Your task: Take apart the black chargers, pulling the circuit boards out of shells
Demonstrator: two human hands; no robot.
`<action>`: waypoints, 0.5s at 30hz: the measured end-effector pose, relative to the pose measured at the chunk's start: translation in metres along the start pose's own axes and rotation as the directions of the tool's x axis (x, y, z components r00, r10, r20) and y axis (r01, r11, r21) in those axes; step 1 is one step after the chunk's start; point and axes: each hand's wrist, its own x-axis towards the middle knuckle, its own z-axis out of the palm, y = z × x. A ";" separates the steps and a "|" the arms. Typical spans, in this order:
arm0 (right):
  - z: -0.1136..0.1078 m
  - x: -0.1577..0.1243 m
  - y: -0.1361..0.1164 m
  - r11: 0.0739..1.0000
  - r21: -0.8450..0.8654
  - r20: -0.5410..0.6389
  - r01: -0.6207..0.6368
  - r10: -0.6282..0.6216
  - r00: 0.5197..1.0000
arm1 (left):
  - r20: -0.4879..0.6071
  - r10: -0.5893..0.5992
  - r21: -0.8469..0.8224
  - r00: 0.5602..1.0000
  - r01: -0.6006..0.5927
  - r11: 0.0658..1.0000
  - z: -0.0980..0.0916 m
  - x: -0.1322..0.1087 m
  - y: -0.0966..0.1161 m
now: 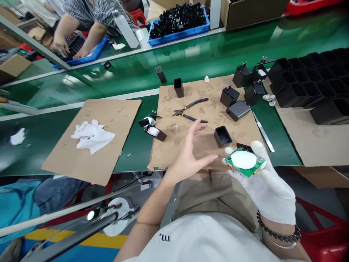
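My right hand (263, 178), in a white glove, grips a green circuit board (245, 163) with a round white pad on its upper face. A dark part (244, 147) shows just behind the board. Bare and with fingers apart, my left hand (192, 156) hovers over the cardboard's front edge, holding nothing. Between the hands, a little further back, stands an open black plastic case (223, 137). Diagonal cutters (191, 110) with black and yellow handles lie beyond my left fingertips.
Black adapters (229, 96) stand at the back right of the cardboard mat (169, 153), near a metal blade (264, 131). Rows of black cases (308, 78) fill the far right. Left lie circuit pieces (152, 127) and a white glove (92, 135). A co-worker's hands (61, 45) work across the bench.
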 end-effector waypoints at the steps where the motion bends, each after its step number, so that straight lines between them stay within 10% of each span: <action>1: -0.005 0.001 -0.002 0.998 -0.017 -0.004 0.053 -0.053 0.999 | 0.009 -0.084 -0.008 0.996 0.084 0.996 0.012 0.001 -0.008; 7: -0.015 0.010 -0.002 0.975 -0.016 -0.100 0.223 -0.224 0.970 | -0.079 -0.285 0.022 0.955 0.288 0.957 0.068 0.009 -0.020; 12: -0.007 0.018 0.008 0.930 -0.113 -0.283 0.349 -0.367 0.886 | -0.138 -0.325 0.089 0.936 0.338 0.937 0.066 0.011 -0.012; 15: -0.005 0.024 0.008 0.956 -0.015 -0.270 0.294 -0.287 0.919 | -0.076 -0.297 0.096 0.952 0.304 0.948 0.058 0.008 -0.011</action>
